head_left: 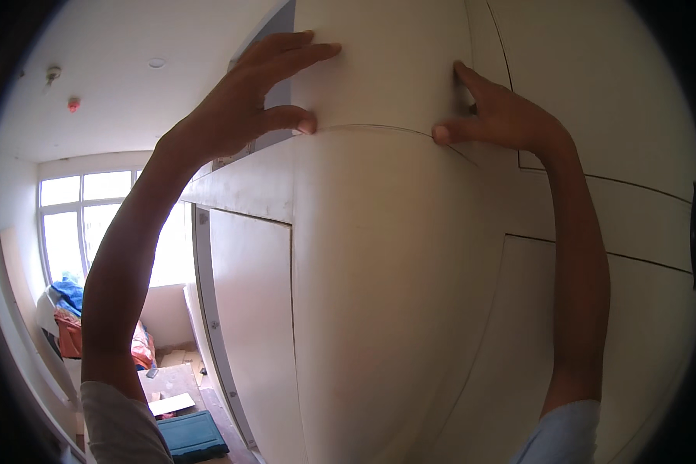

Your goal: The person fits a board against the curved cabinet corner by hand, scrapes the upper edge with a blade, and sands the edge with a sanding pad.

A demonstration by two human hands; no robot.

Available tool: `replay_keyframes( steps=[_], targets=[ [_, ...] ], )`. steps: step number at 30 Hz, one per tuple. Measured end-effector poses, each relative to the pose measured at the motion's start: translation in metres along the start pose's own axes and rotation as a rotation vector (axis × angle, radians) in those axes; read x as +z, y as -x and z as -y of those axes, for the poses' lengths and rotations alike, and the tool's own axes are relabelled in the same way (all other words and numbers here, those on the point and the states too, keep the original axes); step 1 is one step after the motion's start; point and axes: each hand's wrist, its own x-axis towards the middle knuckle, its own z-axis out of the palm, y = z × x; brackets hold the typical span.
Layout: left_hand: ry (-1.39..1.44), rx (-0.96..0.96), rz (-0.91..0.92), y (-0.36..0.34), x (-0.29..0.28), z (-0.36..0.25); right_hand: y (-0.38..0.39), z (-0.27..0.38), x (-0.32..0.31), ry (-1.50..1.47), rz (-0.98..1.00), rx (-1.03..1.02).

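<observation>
Both arms reach up to a curved white panel (375, 69) that stands above a tall curved white column (367, 286), with a thin seam between them. My left hand (271, 85) has its fingers spread on the panel's left edge, the thumb tip at the seam. My right hand (495, 116) is opposite at the right side, thumb at the seam and index finger higher, apart, touching the surface. Its other fingers are mostly hidden. A bluish-grey opening shows behind my left hand.
White cabinet doors (611, 93) with dark gaps fill the right. A white door (251, 301) stands left of the column. Further left are a window (81, 209), piled blue and orange coverings (68, 325), and a teal rectangular item (189, 435) lying low on a board.
</observation>
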Motion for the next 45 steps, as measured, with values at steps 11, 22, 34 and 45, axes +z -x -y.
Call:
replay_keyframes(
  steps=[11, 22, 34, 45],
  targets=[
    [0.020, -0.014, -0.030, 0.002, 0.007, 0.005, 0.004, 0.007, -0.003, -0.050, 0.075, 0.058],
    [0.048, 0.031, -0.112, 0.004, 0.020, 0.013, -0.005, -0.011, 0.006, 0.065, -0.045, 0.010],
    [-0.022, 0.128, -0.139, 0.002, 0.025, 0.034, 0.000, -0.057, 0.028, -0.008, -0.156, -0.141],
    [-0.085, 0.109, 0.002, 0.006, 0.015, 0.029, 0.004, -0.043, 0.003, 0.216, 0.143, -0.240]
  ],
)
